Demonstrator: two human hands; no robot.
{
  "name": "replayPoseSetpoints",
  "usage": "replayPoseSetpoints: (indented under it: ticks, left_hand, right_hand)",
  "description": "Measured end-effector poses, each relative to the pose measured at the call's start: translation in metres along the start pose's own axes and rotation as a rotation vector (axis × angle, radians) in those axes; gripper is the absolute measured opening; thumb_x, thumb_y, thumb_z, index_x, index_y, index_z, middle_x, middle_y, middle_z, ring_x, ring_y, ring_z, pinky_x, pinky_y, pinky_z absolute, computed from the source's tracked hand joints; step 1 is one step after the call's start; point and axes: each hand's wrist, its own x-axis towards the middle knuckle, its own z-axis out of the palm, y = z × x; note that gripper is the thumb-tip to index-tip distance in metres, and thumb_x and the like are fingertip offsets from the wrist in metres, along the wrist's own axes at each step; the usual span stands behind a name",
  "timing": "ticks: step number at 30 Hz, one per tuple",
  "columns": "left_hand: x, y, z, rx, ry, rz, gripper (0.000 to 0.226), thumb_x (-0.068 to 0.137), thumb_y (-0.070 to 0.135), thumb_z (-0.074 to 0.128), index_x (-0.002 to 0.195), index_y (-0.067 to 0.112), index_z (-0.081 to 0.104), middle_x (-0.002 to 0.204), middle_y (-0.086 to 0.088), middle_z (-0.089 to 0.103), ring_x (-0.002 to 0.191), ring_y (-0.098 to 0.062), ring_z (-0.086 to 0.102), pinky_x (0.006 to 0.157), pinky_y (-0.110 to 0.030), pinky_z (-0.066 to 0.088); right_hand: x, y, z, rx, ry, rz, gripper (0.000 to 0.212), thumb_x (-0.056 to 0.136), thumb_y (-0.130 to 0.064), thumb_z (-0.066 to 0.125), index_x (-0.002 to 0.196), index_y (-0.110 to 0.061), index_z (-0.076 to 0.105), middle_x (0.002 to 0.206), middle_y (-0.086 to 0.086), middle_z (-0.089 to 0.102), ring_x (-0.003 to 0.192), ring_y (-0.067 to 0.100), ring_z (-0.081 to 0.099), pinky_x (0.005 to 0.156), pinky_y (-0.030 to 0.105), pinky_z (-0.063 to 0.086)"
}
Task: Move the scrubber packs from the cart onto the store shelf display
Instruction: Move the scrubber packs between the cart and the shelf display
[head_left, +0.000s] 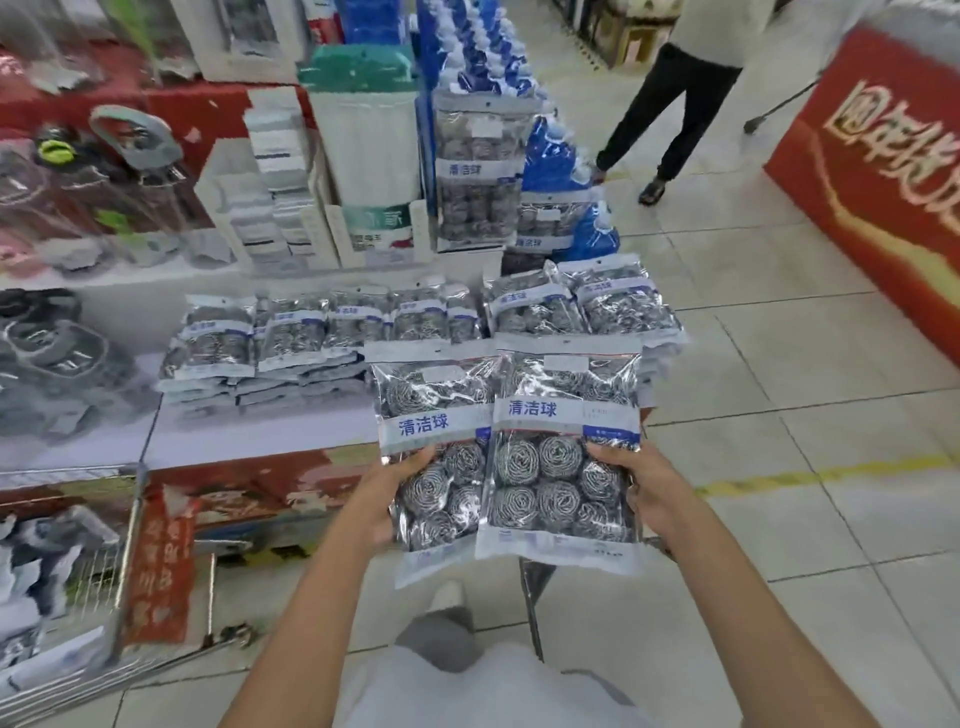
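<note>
Two scrubber packs held upright, side by side, overlapping slightly. Left hand (395, 493) pinches the left pack (434, 457) at its lower edge, thumb on front; right hand (644, 493) likewise grips the right pack (563, 447). Both face label-out — likely to match the rows on the shelf (249, 431) at 11 o'clock. Cart (124, 545) at 8 o'clock — packs already clear of it.
</note>
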Motion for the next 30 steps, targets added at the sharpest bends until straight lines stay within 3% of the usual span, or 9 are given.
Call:
replayPoseSetpoints:
  ticks: [2, 5, 10, 15, 18, 21, 25, 28, 30]
  left_hand:
    - [0.022, 0.003, 0.018, 0.021, -0.020, -0.010, 0.112, 0.045, 0.054, 0.101, 0.139, 0.016, 0.052, 0.141, -0.015, 0.058, 0.139, -0.039, 0.044, 0.118, -0.060, 0.034]
    - [0.046, 0.020, 0.056, 0.056, -0.059, 0.014, 0.081, 0.055, 0.048, 0.097, 0.123, 0.020, 0.064, 0.123, -0.009, 0.071, 0.132, -0.038, 0.053, 0.111, -0.058, 0.044]
    - [0.089, 0.047, 0.101, -0.006, -0.088, -0.009, 0.056, 0.067, 0.027, 0.090, 0.118, 0.015, 0.069, 0.108, -0.009, 0.078, 0.109, -0.034, 0.070, 0.080, -0.044, 0.061]
    - [0.156, 0.075, 0.139, -0.020, -0.036, -0.017, 0.068, 0.061, 0.030, 0.095, 0.121, 0.019, 0.067, 0.119, -0.009, 0.073, 0.117, -0.033, 0.062, 0.107, -0.056, 0.046]
    - [0.192, 0.090, 0.156, -0.028, -0.026, -0.056, 0.072, 0.058, 0.036, 0.100, 0.120, 0.022, 0.065, 0.125, -0.009, 0.070, 0.119, -0.034, 0.061, 0.097, -0.051, 0.053]
    - [0.219, 0.101, 0.175, -0.029, -0.028, -0.043, 0.040, 0.078, 0.027, 0.087, 0.110, 0.025, 0.063, 0.117, 0.003, 0.064, 0.113, -0.021, 0.053, 0.079, -0.036, 0.047]
    - [0.251, 0.113, 0.192, -0.015, 0.003, -0.078, 0.048, 0.073, 0.031, 0.090, 0.113, 0.026, 0.066, 0.124, 0.000, 0.063, 0.128, -0.026, 0.047, 0.115, -0.051, 0.034]
    - [0.267, 0.123, 0.210, 0.019, 0.019, -0.124, 0.038, 0.082, 0.026, 0.084, 0.115, 0.021, 0.067, 0.109, -0.002, 0.071, 0.105, -0.023, 0.060, 0.086, -0.037, 0.048]
    - [0.278, 0.129, 0.219, 0.016, 0.009, -0.151, 0.036, 0.085, 0.022, 0.081, 0.118, 0.014, 0.068, 0.100, -0.007, 0.079, 0.096, -0.028, 0.070, 0.079, -0.041, 0.056]
  right_hand:
    - [0.013, -0.011, -0.023, -0.001, 0.021, -0.007, 0.048, 0.068, -0.021, 0.088, 0.114, -0.026, 0.073, 0.115, -0.004, 0.077, 0.126, 0.026, 0.058, 0.118, 0.054, 0.027]
    - [0.039, -0.031, -0.051, 0.011, 0.056, -0.016, 0.054, 0.073, -0.018, 0.087, 0.123, -0.023, 0.070, 0.116, -0.001, 0.077, 0.123, 0.026, 0.061, 0.116, 0.051, 0.033]
    - [0.082, -0.071, -0.076, 0.021, 0.094, -0.012, 0.039, 0.085, -0.010, 0.078, 0.122, -0.017, 0.068, 0.108, -0.001, 0.076, 0.103, 0.016, 0.064, 0.091, 0.039, 0.042]
    - [0.147, -0.123, -0.101, -0.040, 0.105, 0.010, 0.039, 0.087, -0.013, 0.077, 0.124, -0.017, 0.068, 0.110, -0.006, 0.075, 0.107, 0.012, 0.061, 0.097, 0.036, 0.030]
    - [0.187, -0.153, -0.113, -0.083, 0.120, 0.018, 0.033, 0.086, -0.008, 0.077, 0.118, -0.016, 0.071, 0.103, -0.003, 0.078, 0.107, 0.020, 0.066, 0.098, 0.039, 0.038]
    - [0.226, -0.179, -0.124, -0.096, 0.110, 0.039, 0.041, 0.085, -0.007, 0.078, 0.125, -0.013, 0.069, 0.113, 0.004, 0.078, 0.110, 0.024, 0.068, 0.095, 0.040, 0.048]
    - [0.272, -0.207, -0.132, -0.161, 0.101, 0.083, 0.037, 0.085, -0.010, 0.080, 0.119, -0.019, 0.068, 0.113, -0.006, 0.074, 0.104, 0.009, 0.060, 0.101, 0.039, 0.029]
    - [0.307, -0.226, -0.137, -0.227, 0.088, 0.096, 0.032, 0.088, -0.004, 0.076, 0.113, -0.021, 0.064, 0.108, -0.009, 0.070, 0.098, 0.007, 0.058, 0.091, 0.033, 0.031]
    - [0.332, -0.236, -0.142, -0.251, 0.057, 0.112, 0.030, 0.089, -0.002, 0.074, 0.112, -0.018, 0.064, 0.106, -0.005, 0.071, 0.095, 0.010, 0.060, 0.073, 0.030, 0.037]
